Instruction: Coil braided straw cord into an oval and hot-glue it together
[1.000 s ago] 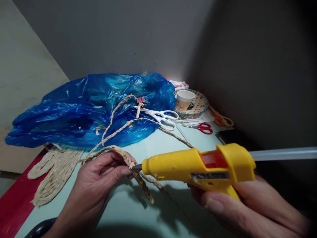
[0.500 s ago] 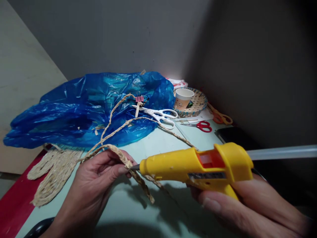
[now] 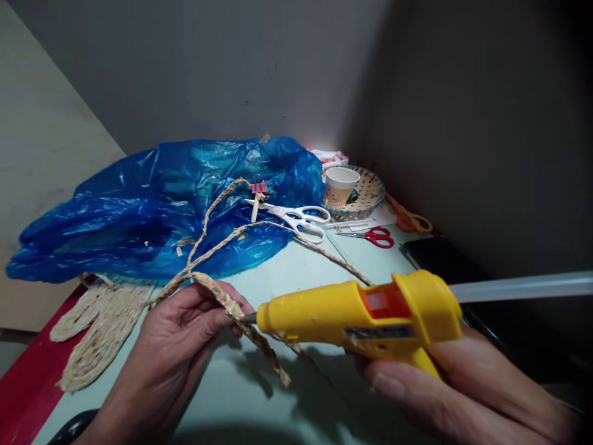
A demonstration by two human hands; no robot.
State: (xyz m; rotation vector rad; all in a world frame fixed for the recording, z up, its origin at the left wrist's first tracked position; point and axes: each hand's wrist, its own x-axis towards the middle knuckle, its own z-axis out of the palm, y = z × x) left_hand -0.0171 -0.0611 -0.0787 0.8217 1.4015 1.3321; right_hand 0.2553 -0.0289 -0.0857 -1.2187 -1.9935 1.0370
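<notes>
Two hands busy: left hand (image 3: 180, 337) pinches straw braid (image 3: 241, 315); right hand (image 3: 445, 395) grips yellow glue gun (image 3: 356, 315), nozzle touching braid.

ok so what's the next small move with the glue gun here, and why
Probably squeeze the glue gun gently. The right hand grips it, its nozzle tip meets the braided straw strip pinched in the left hand, and a glue stick sits loaded at the back, so a small bead there seems due.
</notes>
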